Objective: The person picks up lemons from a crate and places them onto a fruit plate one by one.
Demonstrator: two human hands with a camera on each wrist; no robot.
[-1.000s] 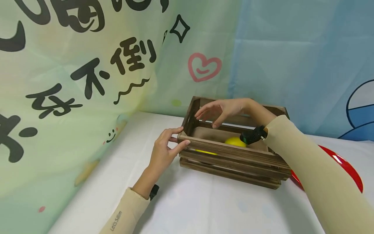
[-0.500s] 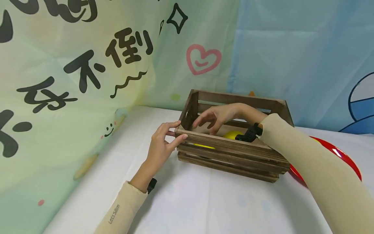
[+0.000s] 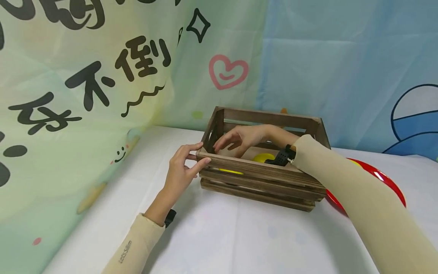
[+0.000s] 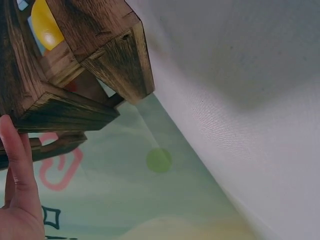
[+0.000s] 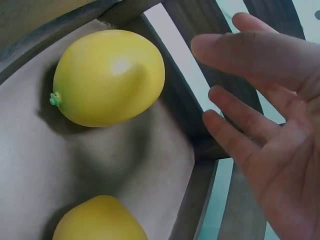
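I see a dark-stained slatted wooden crate (image 3: 260, 179) sitting on the white-covered tabletop (image 3: 239, 236), rough grain, gaps between the side boards, open top. My left hand (image 3: 179, 171) pinches the crate's near left corner, thumb on the front top slat and fingers (image 3: 189, 147) curled over the end rim; the left wrist view shows fingers (image 4: 17, 160) against the corner wood. My right hand (image 3: 239, 139) reaches down inside the crate, fingers (image 5: 240, 130) spread apart and loose, holding nothing, touching nothing I can make out.

In the right wrist view two smooth glossy yellow lemon-shaped fruits lie on the crate floor: one whole lemon (image 5: 109, 77) with a small green stem nub, just beside the hand, a second lemon (image 5: 97, 220) cut off by the frame edge. Shiny red round plate (image 3: 386, 182) lies behind the crate's right end, partly hidden by my sleeve. Printed cloth backdrop (image 3: 102, 76) hangs behind.
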